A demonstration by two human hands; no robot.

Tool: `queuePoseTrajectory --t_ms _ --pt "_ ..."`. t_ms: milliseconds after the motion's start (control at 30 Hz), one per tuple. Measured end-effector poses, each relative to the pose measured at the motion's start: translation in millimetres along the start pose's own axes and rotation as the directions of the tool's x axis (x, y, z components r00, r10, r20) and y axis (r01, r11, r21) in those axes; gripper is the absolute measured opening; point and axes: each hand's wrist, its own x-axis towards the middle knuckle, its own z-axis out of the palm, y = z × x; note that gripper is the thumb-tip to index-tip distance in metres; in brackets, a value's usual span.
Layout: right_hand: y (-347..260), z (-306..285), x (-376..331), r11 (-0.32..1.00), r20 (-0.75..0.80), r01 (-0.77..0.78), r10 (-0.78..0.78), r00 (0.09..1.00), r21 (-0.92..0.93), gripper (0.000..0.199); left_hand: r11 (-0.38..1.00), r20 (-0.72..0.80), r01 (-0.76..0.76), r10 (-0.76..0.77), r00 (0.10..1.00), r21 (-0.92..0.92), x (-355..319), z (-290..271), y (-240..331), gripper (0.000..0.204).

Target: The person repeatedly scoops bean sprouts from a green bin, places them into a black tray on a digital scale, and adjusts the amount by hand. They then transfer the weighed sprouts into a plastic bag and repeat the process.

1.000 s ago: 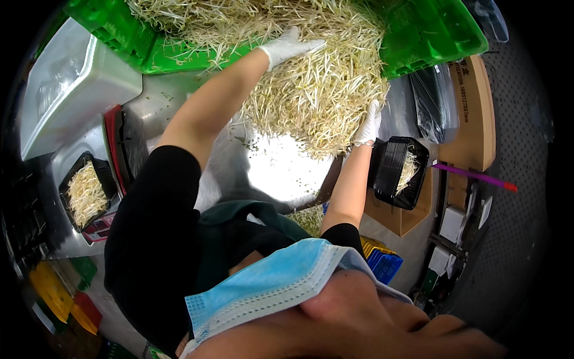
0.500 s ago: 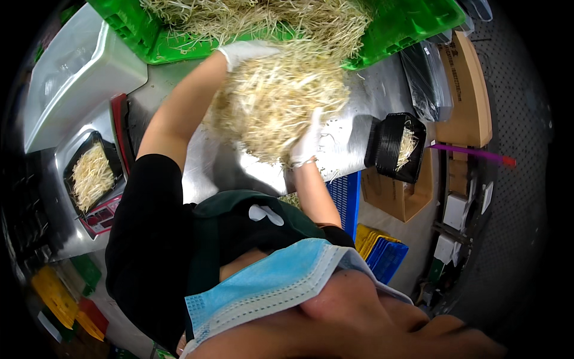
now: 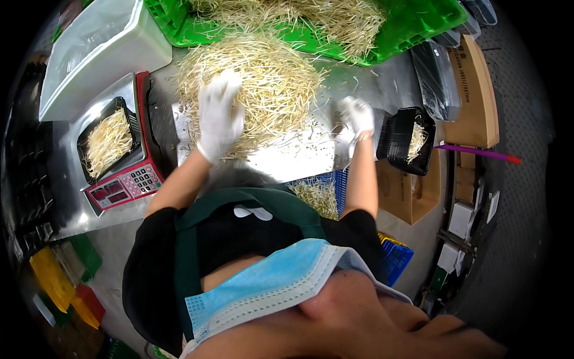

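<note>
The left hand (image 3: pixel 219 116), in a white glove, lies spread and flat on the near edge of a heap of bean sprouts (image 3: pixel 257 84) piled on the steel bench (image 3: pixel 299 158); its fingers are wide and grip nothing that shows. The right hand (image 3: pixel 357 116), also gloved, rests on the bench just right of the heap, its fingers curled loosely; whether it pinches a few sprouts cannot be told.

Beyond the heap, a green crate (image 3: pixel 412 36) lies at the far edge of the bench with more sprouts spread inside it. To the left of the left hand, a black tray (image 3: pixel 107 143) full of sprouts sits on a red-and-silver scale (image 3: pixel 122 182), and a white tub (image 3: pixel 101 54) lined with clear film stands behind it. Just right of the right hand, a second black tray (image 3: pixel 409 140) holds only a small amount of sprouts.

Judging by this, the portioning seems partly done: one tray looks filled and is being weighed, the other is barely started, and the large heap and the crate still hold most of the sprouts.
</note>
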Motion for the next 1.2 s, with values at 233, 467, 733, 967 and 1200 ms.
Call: queuePoseTrajectory --t_ms 233,467,733,967,1200 --pt "-3 -35 117 0.765 -0.318 -0.105 -0.136 0.938 -0.635 0.091 0.975 0.365 -0.107 0.030 0.930 0.193 -90 17 12 0.078" --pt "-13 60 -24 0.878 0.273 0.475 -0.443 0.854 -0.061 0.048 0.843 0.419 -0.357 0.177 0.890 0.403 -69 37 -72 0.058" --pt "-3 63 -127 0.882 0.008 0.391 -0.404 0.915 -0.263 0.082 0.937 0.352 -0.218 0.113 0.929 0.275 -64 -3 -32 0.057" --pt "-71 -27 -130 0.699 -0.400 0.391 -0.684 0.610 -0.599 0.040 0.991 0.206 -0.050 0.024 0.978 0.122 -123 -28 -12 0.054" --pt "21 -108 -98 0.616 -0.495 -0.296 -0.177 0.851 -0.730 0.053 0.983 0.051 0.099 -0.093 0.994 -0.156 -163 -31 -32 0.038"
